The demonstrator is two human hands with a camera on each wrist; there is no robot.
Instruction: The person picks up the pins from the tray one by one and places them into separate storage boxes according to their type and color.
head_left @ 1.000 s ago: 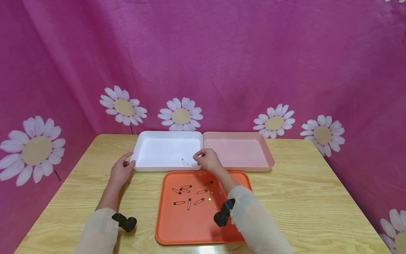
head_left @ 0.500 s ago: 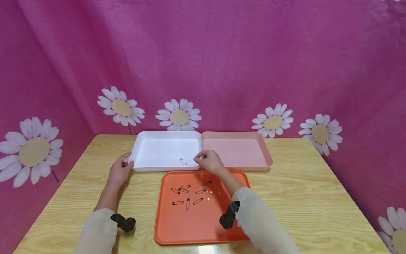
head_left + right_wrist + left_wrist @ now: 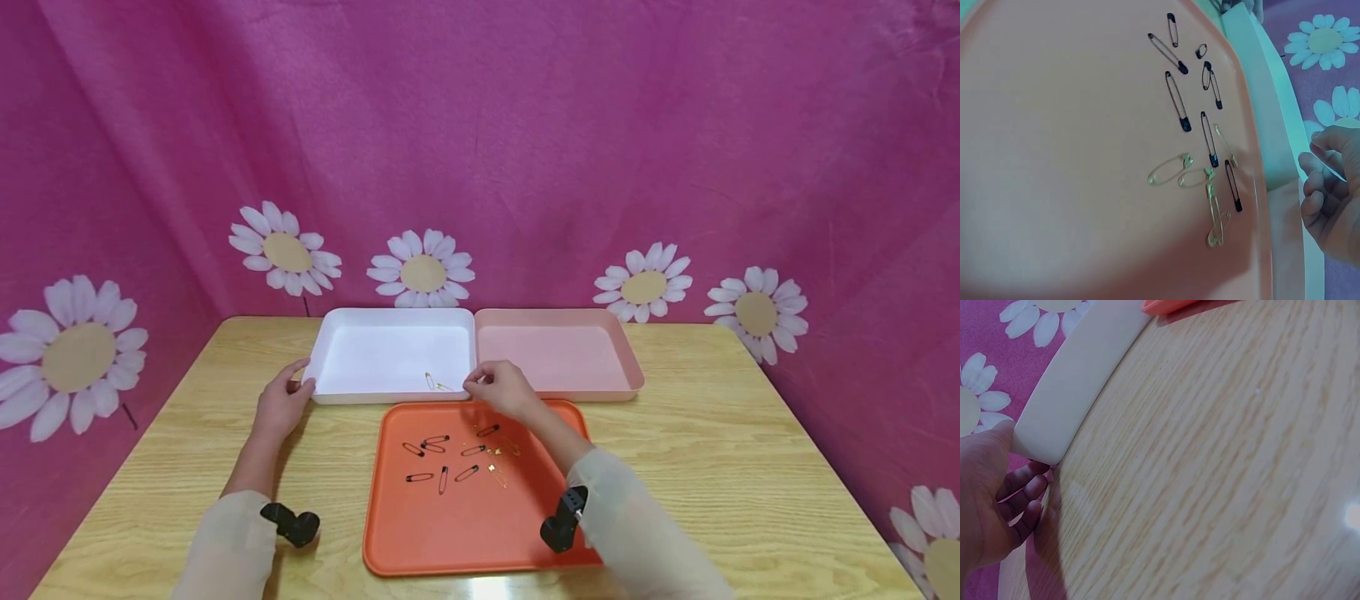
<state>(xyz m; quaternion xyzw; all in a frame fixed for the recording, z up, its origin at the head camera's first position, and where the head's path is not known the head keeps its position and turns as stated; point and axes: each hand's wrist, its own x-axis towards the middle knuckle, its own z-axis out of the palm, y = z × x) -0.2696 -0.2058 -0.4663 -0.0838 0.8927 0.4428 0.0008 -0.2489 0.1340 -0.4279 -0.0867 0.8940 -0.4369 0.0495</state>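
Observation:
My left hand (image 3: 281, 406) grips the near left corner of the white tray (image 3: 375, 398); in the left wrist view the thumb lies on its outer wall and the fingers curl at the corner. Inside that tray, towards the right, lie small gold safety pins (image 3: 430, 381). My right hand (image 3: 506, 390) is at the tray's near right corner, thumb and forefinger close together; whether a pin is between them is too small to tell. Several black safety pins (image 3: 1186, 124) and several gold ones (image 3: 1187, 160) lie on the orange tray (image 3: 450, 533) below the right forearm.
A pink tray (image 3: 558, 395) stands directly against the right side of the white one. All three trays sit on a wooden table (image 3: 720, 467). A magenta curtain (image 3: 510, 167) with daisies hangs behind and around it.
My right hand has shifted slightly towards me and right, from over the white tray to its near corner. The left hand keeps its place. The pins in view look unmoved.

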